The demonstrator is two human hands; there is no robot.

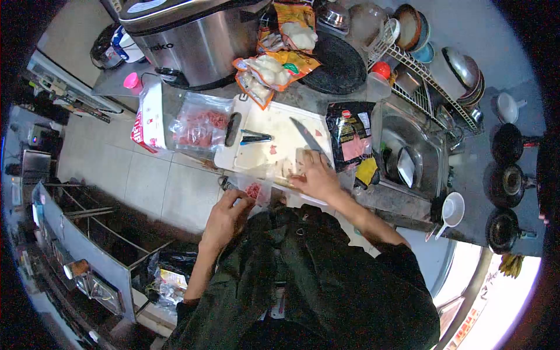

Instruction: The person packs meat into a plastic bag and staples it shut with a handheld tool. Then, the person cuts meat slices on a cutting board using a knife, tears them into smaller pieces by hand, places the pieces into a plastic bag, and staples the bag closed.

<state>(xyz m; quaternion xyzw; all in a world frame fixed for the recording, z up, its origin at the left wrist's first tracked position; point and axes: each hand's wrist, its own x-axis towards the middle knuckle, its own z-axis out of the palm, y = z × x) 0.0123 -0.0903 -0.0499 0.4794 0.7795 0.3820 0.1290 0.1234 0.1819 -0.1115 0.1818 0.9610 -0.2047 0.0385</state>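
My left grip point(224, 219) pinches the meat bag point(254, 191), likely light, soft and slippery; I'd hold its edge. From here I can't tell if my right grip point(318, 179) is closed

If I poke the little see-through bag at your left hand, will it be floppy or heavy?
The little bag is probably floppy, since its plastic looks thin and see-through. It's likely light, with only a small clump of red bits showing inside. Those loose-looking bits might shift when poked.
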